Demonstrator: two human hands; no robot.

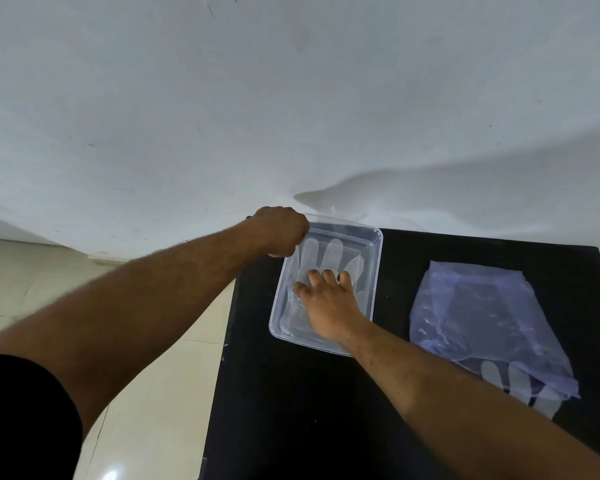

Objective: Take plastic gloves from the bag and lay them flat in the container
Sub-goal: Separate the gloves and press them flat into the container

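A clear rectangular plastic container (374, 268) sits on a black table. A see-through plastic glove (329, 252) lies flat inside it, fingers pointing away from me. My right hand (328, 303) rests palm down on the glove, fingers spread, pressing it to the container's floor. My left hand (281, 232) is closed on the container's far left corner, gripping the rim. To the right lies a bluish see-through bag (489, 313), with the fingers of more gloves (515, 379) sticking out of its near end.
The black table (291, 393) ends at a left edge near the container, with pale tiled floor (146, 410) beyond. A white wall (291, 98) stands right behind the table's far edge.
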